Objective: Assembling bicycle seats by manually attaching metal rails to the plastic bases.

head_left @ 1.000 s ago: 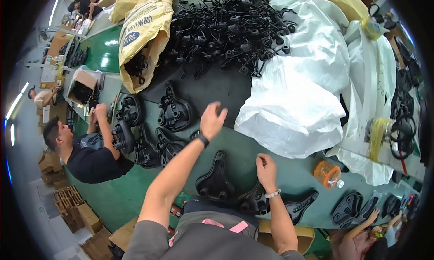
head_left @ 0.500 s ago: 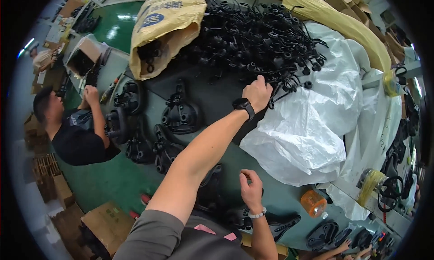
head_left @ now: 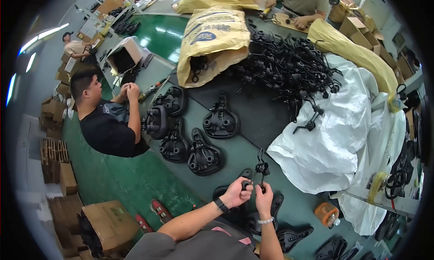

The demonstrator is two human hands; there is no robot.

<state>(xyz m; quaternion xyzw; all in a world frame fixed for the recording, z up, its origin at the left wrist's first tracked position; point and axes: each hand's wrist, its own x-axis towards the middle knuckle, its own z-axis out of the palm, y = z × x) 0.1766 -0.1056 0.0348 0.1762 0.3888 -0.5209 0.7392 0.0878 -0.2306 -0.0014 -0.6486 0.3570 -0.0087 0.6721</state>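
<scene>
Both my hands are together over the near part of the table, raised in front of me. My left hand (head_left: 235,193), with a dark watch, is closed around a round black end. My right hand (head_left: 264,197), with a beaded bracelet, pinches the lower end of a black bent-wire part (head_left: 261,168) with knobs. Whether the hands hold one such part or two tangled ones, I cannot tell. Beneath and beside them lie black saddle-shaped pieces (head_left: 204,157), partly hidden by my hands.
A heap of similar black wire parts (head_left: 289,61) lies at the far side, beside a yellow woven sack (head_left: 217,38) and a white plastic sheet (head_left: 325,142). An orange bottle (head_left: 326,214) is at right. One co-worker (head_left: 108,120) sits left; another's hands (head_left: 302,22) work beyond the heap.
My left hand has drawn back from the heap toward me and now holds a black wire part near my right hand. My right hand has closed on it too. The view has shifted.
</scene>
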